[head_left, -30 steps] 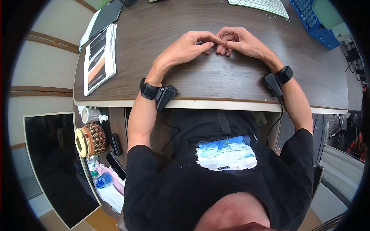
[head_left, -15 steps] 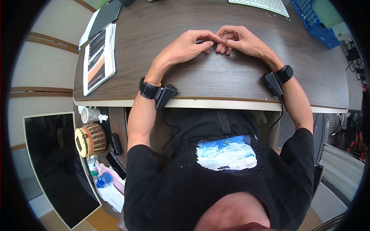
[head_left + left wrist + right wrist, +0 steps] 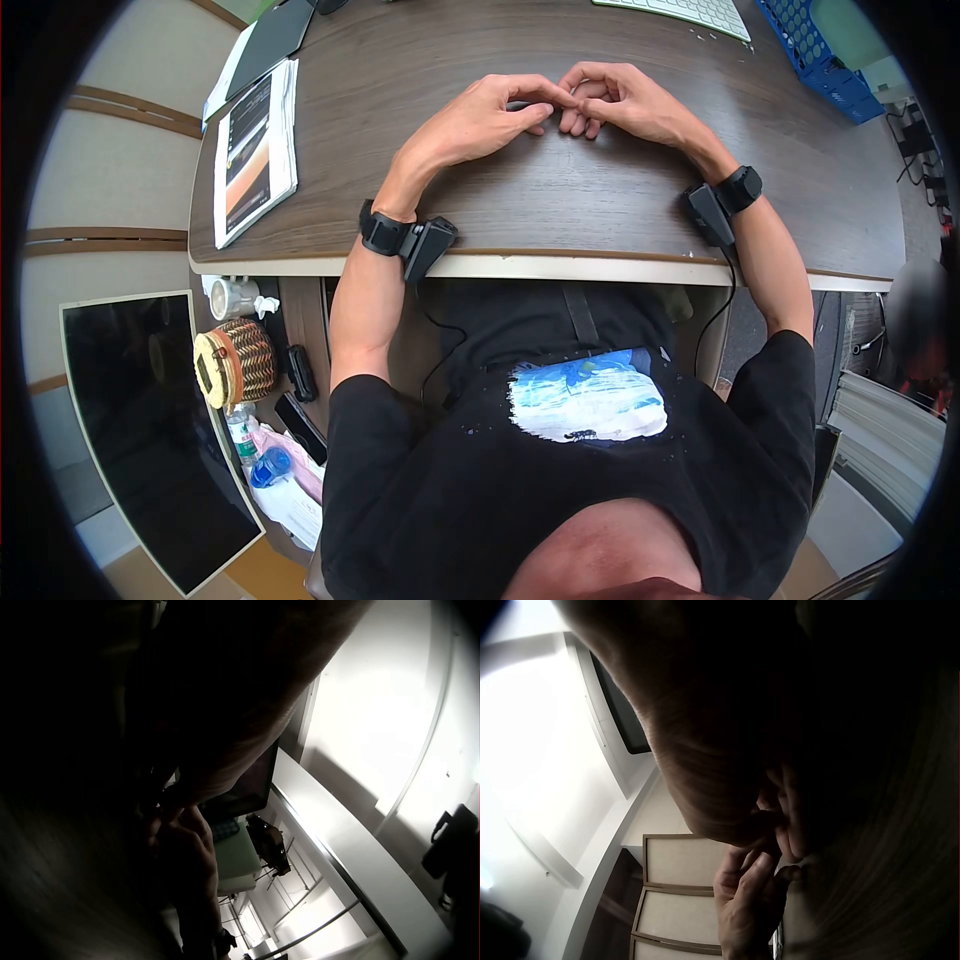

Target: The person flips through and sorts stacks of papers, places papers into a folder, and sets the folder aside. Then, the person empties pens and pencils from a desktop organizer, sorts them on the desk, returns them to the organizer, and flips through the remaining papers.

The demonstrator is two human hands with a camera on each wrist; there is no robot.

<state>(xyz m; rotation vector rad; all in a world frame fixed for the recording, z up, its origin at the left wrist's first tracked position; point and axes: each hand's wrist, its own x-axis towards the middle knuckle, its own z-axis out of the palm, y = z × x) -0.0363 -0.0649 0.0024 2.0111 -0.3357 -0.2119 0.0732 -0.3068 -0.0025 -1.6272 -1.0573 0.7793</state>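
In the head view, my left hand [image 3: 495, 118] and right hand [image 3: 630, 108] meet above the wooden desk [image 3: 580, 200]. Their fingertips overlap near the middle of the desk, and no object shows between them. The left fingers reach toward the right hand with the thumb a little apart. On the right hand the fingers are loosely bent, with thumb and forefinger close to the left fingertips. Both wrist views are dark; the left wrist view has the right hand [image 3: 191, 851] beyond the left, and the right wrist view has the left hand [image 3: 746, 900] beyond the right.
A stack of papers [image 3: 258, 155] lies at the desk's left side. Along the far side are a white keyboard [image 3: 690, 15] and a blue basket [image 3: 825, 70]. Lower left stand a dark monitor [image 3: 155, 430], a woven basket [image 3: 245, 360], a mug [image 3: 235, 298] and a bottle [image 3: 240, 435].
Both hands keep the same pose, with only a slight shift of the head view. A blurred grey shape now shows at the right edge.
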